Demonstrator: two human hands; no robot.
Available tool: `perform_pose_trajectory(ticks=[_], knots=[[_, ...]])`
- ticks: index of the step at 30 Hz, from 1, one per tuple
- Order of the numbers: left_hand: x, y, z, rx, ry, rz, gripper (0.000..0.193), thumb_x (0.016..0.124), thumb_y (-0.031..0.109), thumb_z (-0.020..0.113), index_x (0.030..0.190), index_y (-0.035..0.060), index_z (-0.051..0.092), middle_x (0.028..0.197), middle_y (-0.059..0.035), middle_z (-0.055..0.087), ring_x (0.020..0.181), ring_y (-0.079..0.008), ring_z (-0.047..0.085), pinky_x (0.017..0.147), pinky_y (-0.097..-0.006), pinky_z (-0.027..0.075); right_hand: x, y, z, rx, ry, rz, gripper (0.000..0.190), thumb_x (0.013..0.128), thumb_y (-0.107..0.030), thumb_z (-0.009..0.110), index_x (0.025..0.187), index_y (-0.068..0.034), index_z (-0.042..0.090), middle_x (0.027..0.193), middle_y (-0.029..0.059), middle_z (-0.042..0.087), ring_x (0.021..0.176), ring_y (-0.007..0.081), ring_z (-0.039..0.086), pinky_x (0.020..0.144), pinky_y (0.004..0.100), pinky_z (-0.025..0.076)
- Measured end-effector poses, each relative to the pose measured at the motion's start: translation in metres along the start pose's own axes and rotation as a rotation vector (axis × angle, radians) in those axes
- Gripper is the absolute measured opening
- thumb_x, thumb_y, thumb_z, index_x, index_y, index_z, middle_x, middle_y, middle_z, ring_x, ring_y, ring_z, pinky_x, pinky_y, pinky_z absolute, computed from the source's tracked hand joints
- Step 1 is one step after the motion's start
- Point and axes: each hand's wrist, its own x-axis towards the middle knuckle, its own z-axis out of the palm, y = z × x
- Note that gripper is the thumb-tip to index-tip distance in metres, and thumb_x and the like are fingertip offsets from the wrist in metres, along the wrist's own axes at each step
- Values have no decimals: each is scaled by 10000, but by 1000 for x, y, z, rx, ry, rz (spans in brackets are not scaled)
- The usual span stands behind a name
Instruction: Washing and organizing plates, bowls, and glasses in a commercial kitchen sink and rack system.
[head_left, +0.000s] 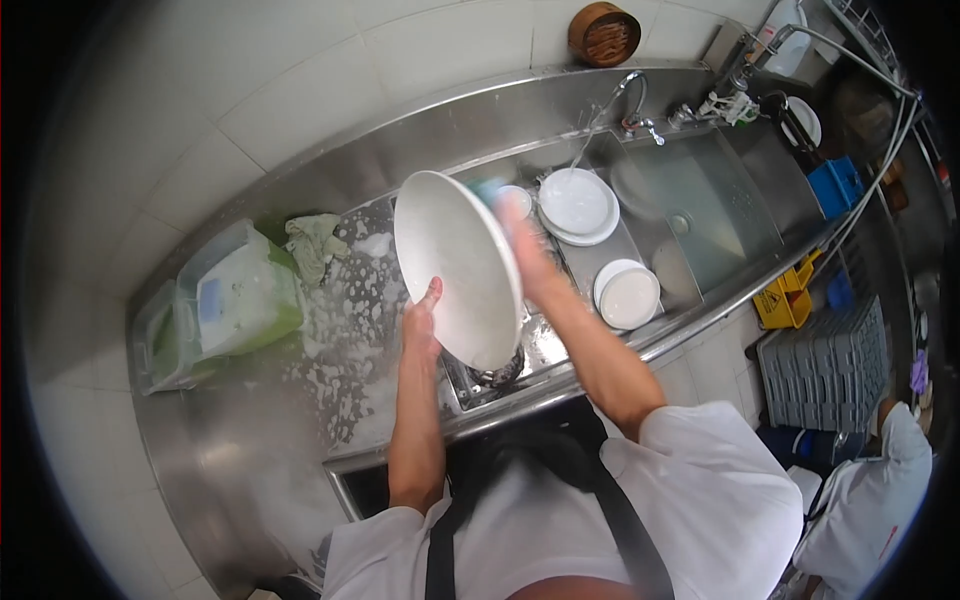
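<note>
A large white oval bowl (461, 262) is held tilted over the sink edge, its hollow side facing me. My left hand (422, 322) grips its near left rim, thumb on the inside. Behind the right rim, my right hand (527, 247) is blurred by motion and holds a blue-green scrubbing pad (486, 189) against the outside. Partly hidden past that hand is a small white dish (517, 199). Water from the faucet (637, 94) falls on stacked white plates (576, 201). More round white dishes (630, 298) overlap nearer the front edge.
Foam spots the steel counter (337, 337) at left, beside a clear plastic tub (247, 292) with green contents and a crumpled cloth (315, 244). Right of the plates is a water-filled basin (705, 202). A bamboo steamer (604, 34) rests on the back ledge. Another person (862, 502) is behind at right, near grey crates (821, 367).
</note>
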Motion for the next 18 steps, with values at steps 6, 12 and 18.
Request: perform_pose_trajectory(ticks=[6,12,18], knots=[[-30,2,-71,-3,30,-55,483,904,187,669,1270,-74,494,1170,-212,605,998,-300,632,836,-414,541,13,-22,22,539,-89,400,460,1008,-357,432,1292,-9,531,1173,155,620,1185,233,544,1007,357,427],[-14,4,-71,182,184,-34,397,873,189,710,1147,-76,602,1007,-171,679,849,-253,666,756,-360,548,-21,78,32,652,-143,523,637,961,-501,483,1387,-31,428,1331,104,512,1261,227,465,1046,407,397],[3,-49,-28,773,134,42,328,889,206,685,1084,-57,660,957,-121,705,818,-195,663,732,-316,513,-32,75,-103,256,20,628,624,844,-208,696,1356,49,448,1276,179,562,1160,276,553,1016,400,433]])
